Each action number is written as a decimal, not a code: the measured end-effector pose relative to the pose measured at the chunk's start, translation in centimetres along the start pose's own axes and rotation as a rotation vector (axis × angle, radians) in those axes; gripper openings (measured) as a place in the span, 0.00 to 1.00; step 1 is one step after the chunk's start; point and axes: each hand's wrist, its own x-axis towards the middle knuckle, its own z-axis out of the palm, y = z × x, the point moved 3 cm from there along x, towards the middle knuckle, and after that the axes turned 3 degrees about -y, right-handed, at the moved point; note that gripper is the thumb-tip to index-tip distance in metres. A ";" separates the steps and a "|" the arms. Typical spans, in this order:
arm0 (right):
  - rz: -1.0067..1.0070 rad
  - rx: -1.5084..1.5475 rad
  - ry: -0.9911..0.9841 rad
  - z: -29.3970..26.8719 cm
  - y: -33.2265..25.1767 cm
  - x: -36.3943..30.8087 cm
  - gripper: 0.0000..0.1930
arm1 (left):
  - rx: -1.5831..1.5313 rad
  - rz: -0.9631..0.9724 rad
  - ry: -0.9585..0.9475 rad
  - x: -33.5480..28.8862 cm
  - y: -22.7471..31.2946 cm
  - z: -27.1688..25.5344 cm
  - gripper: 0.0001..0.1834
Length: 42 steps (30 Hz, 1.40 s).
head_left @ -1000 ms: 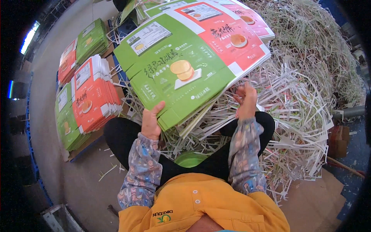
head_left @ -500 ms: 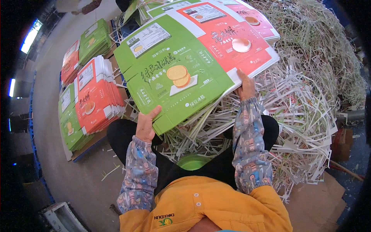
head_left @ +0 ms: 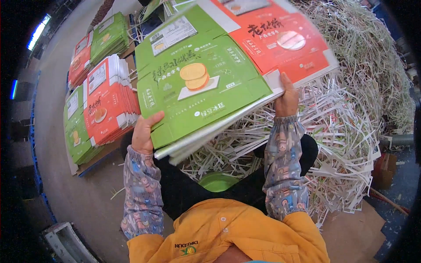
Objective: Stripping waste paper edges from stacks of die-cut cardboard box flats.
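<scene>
Between my hands is a stack of printed cardboard sheets point(head_left: 193, 83), green on the left part and red on the right, with pictures of round cakes. My left hand point(head_left: 145, 131) grips its near left corner, thumb on top and fingers beneath. On the near right edge, my right hand point(head_left: 287, 96) holds on in the same way, by a white strip. The stack is raised and tilted above my lap, and its near edge shows several layers, blurred by motion. The fingers under the sheets are hidden.
A large heap of shredded paper strips point(head_left: 342, 144) lies ahead and to the right. On the left, piles of green and red sheets point(head_left: 109, 101) rest on a low pallet. A green round thing point(head_left: 218, 181) sits between my legs. At the far left, part of another person's arm point(head_left: 101, 12) shows.
The stack has swung nearer and its right side has shifted right, with both hands still on it. My left hand has moved left and slightly up; my right hand has moved a little right.
</scene>
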 end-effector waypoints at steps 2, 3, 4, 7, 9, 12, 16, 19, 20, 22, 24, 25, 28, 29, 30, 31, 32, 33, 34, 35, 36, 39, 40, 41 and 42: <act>0.117 0.021 0.027 -0.3 0.9 0.1 0.14 | -0.040 0.023 -0.080 0.2 0.0 -0.8 0.20; 0.109 -0.057 0.028 -0.4 1.2 -0.1 0.13 | 0.056 -0.002 -0.031 0.4 0.2 -1.5 0.20; 0.083 -0.137 0.055 -0.4 1.4 -0.3 0.11 | 0.068 0.010 0.017 0.7 0.2 -2.1 0.20; 0.083 -0.217 0.054 -0.2 1.9 -0.9 0.13 | 0.097 0.015 -0.040 1.3 -0.1 -2.6 0.21; 0.061 -0.251 0.070 -0.1 1.5 -1.1 0.13 | 0.127 0.013 0.003 1.5 -0.1 -3.0 0.20; 0.068 -0.477 -0.024 0.0 0.4 -1.0 0.12 | 0.180 0.050 0.020 1.2 -0.1 -3.2 0.18; -0.237 -1.021 0.014 0.4 -1.0 -0.5 0.13 | 0.426 0.163 0.104 0.5 0.5 -3.3 0.16; -0.148 -0.797 0.061 -0.3 -0.9 0.0 0.13 | 0.359 0.137 -0.009 0.1 0.9 -3.2 0.17; -0.103 -0.555 0.069 -0.7 -1.0 0.4 0.13 | 0.392 0.123 0.073 -0.2 1.3 -3.7 0.17; -0.245 -0.830 -0.142 -0.9 -1.8 1.3 0.13 | 0.203 0.112 0.076 -0.6 2.9 -4.9 0.18; 0.143 -0.108 -0.001 -2.9 -1.1 2.7 0.17 | 0.234 0.060 0.142 -1.5 4.3 -6.7 0.21; 0.134 -0.061 -0.057 -3.4 -1.2 3.1 0.15 | 0.163 0.009 0.082 -1.8 4.6 -7.3 0.23; 0.262 -0.225 0.016 -5.6 0.2 2.9 0.15 | 0.106 -0.044 0.037 -1.9 4.1 -8.7 0.26; 0.208 -0.442 0.038 -6.1 0.9 2.3 0.16 | 0.101 -0.050 0.031 -1.6 3.4 -8.9 0.26; 0.228 -0.548 0.010 -6.2 1.5 2.0 0.17 | 0.048 -0.083 -0.039 -1.4 2.6 -8.9 0.26; 0.232 -0.507 -0.034 -6.1 1.9 1.7 0.17 | 0.045 -0.083 -0.067 -1.2 2.2 -8.9 0.25; 0.413 -0.121 0.084 -6.2 2.6 0.9 0.18 | 0.074 -0.060 0.004 -1.2 1.9 -9.3 0.25; 0.428 -0.135 0.120 -6.0 2.5 0.7 0.18 | 0.042 -0.085 -0.002 -1.1 1.7 -9.3 0.25; 0.298 -0.474 0.313 -6.1 1.6 0.5 0.19 | -0.033 -0.091 -0.050 -1.1 1.7 -9.2 0.24; 0.114 -0.813 0.494 -5.8 0.4 0.4 0.20 | 0.008 -0.102 -0.005 -1.1 1.8 -9.3 0.24; 0.148 -0.813 0.499 -5.0 0.5 0.6 0.20 | -0.018 -0.098 0.010 -1.2 2.0 -9.3 0.24; -0.648 -1.209 0.152 0.1 -0.4 2.0 0.23 | -0.128 -0.115 0.039 -0.9 1.8 -9.0 0.23; -0.730 -1.380 0.010 1.9 0.3 2.6 0.23 | -0.227 -0.151 0.002 -0.7 1.6 -8.6 0.23; -0.705 -1.455 -0.138 3.7 1.4 3.7 0.23 | -0.199 -0.143 0.052 -0.6 1.5 -8.7 0.23; -0.786 -1.503 -0.322 6.0 2.8 5.0 0.22 | -0.125 -0.123 0.038 -0.5 1.4 -8.5 0.23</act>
